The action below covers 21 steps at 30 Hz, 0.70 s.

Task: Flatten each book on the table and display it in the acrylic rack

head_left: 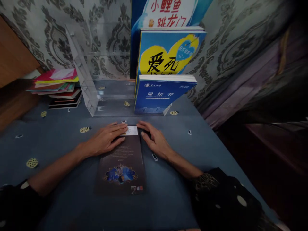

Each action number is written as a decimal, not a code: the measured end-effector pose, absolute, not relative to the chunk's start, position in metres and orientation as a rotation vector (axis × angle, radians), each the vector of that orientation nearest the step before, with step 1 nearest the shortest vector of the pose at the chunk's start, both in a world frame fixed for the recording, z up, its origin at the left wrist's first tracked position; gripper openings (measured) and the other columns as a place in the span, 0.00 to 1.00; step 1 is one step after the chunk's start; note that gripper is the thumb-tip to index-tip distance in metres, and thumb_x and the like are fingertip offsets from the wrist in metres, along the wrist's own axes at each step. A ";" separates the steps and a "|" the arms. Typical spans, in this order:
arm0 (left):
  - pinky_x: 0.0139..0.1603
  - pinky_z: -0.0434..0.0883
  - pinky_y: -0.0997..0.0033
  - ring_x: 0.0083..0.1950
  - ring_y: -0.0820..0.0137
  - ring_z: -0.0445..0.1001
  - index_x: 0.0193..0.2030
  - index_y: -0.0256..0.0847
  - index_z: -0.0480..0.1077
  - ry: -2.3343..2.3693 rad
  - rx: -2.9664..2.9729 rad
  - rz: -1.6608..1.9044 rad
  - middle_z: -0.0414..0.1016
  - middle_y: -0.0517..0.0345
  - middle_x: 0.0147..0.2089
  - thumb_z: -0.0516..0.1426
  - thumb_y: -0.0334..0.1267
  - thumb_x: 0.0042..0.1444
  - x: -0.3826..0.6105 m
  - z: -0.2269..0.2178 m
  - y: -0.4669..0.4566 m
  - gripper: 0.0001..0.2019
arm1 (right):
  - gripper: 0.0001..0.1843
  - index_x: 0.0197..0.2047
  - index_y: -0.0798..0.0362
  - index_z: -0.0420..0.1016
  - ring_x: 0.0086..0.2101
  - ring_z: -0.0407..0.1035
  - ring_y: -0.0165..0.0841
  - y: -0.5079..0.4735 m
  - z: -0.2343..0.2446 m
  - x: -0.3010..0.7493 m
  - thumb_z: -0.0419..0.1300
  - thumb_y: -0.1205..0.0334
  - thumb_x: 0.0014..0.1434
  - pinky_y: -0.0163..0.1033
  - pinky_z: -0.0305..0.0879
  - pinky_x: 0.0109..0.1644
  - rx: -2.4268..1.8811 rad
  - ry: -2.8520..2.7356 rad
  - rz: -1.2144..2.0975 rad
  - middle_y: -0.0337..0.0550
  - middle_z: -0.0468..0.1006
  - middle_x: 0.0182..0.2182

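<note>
A dark book [122,160] lies flat on the blue tablecloth, with a blue ornate picture near its lower end and a white label [132,130] at its far end. My left hand [108,136] rests flat across the book's far left part, fingers stretched over the label's edge. Beside the far right corner is my right hand [155,139], its fingers extended and slightly apart, fingertips at the book's edge. Neither hand is wrapped round anything. Just beyond them stands a clear acrylic rack [84,73] with a blue booklet [163,96] in its front tier.
Behind the booklet, a yellow-and-blue book [157,53] and a taller blue book [168,12] stand in the rack's right side. A pile of books [60,85] lies at the back left. The tablecloth [173,186] has pineapple prints; its right edge drops off beside a purplish curtain [247,86].
</note>
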<state>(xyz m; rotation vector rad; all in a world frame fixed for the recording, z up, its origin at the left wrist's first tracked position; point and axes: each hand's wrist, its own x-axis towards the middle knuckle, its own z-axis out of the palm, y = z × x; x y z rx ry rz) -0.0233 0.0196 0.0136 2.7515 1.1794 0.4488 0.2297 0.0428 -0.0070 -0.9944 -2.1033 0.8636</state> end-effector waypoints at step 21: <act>0.67 0.60 0.46 0.66 0.62 0.67 0.62 0.41 0.68 1.002 2.834 0.542 0.71 0.48 0.63 0.48 0.39 0.70 0.005 0.010 0.036 0.18 | 0.23 0.62 0.52 0.64 0.54 0.72 0.39 0.047 -0.012 0.235 0.51 0.68 0.64 0.50 0.68 0.55 -0.940 -2.004 0.942 0.49 0.77 0.56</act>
